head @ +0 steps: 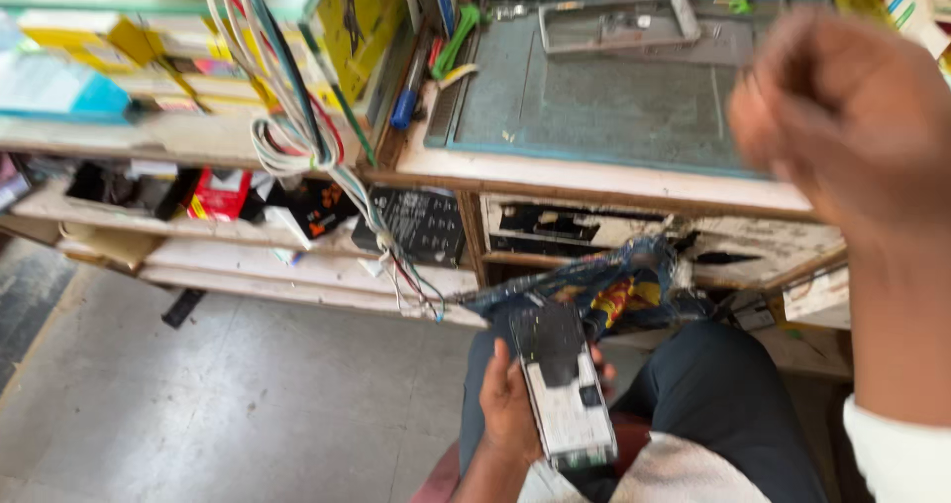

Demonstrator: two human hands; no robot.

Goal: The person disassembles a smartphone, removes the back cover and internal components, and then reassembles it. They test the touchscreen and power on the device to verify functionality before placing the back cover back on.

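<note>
An opened phone (565,389), circuit side up, lies lengthwise over the lap.

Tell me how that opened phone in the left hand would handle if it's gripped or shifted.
Opened phone: probably stiff and light, a thin flat slab lying in the left hand. Likely fragile, since its inner parts look exposed. Unlikely to roll, though it might slide off the palm.

Opened phone (567,389): bare metal and circuit surfaces, dull sheen. Bench (594,178): wood, worn white paint, chipped on the drawer fronts. Work mat (594,107): matt grey-green, rubbery. Cables (297,116): smooth plastic sheath. Cloth (614,285): printed fabric. Floor (228,404): matt grey tile.
</note>
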